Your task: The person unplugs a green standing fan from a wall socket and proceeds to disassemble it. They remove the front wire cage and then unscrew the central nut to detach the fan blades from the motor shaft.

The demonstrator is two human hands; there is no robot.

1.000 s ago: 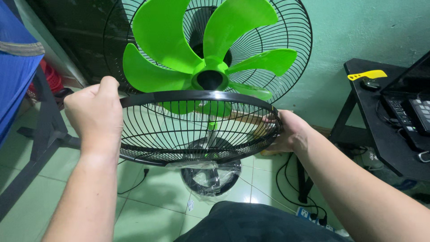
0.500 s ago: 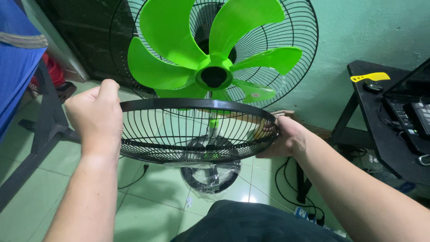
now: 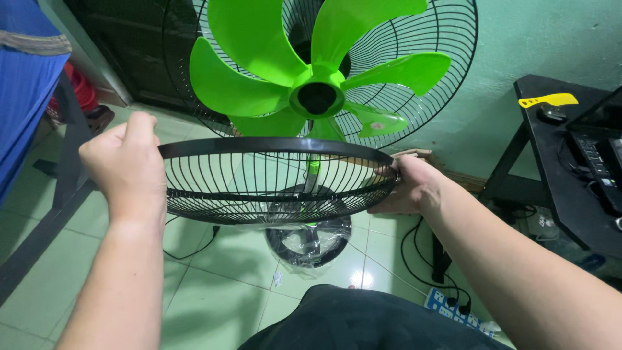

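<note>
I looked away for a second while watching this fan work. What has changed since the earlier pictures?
The black front grille has come a little lower and further from the green blades, still lying nearly flat. Nothing was taken hold of or let go: the left hand and right hand still grip its rim on opposite sides.

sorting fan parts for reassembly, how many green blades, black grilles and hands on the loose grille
green blades: 5
black grilles: 2, the loose front grille and the rear grille
hands on it: 2, left hand and right hand
total: 9
</note>
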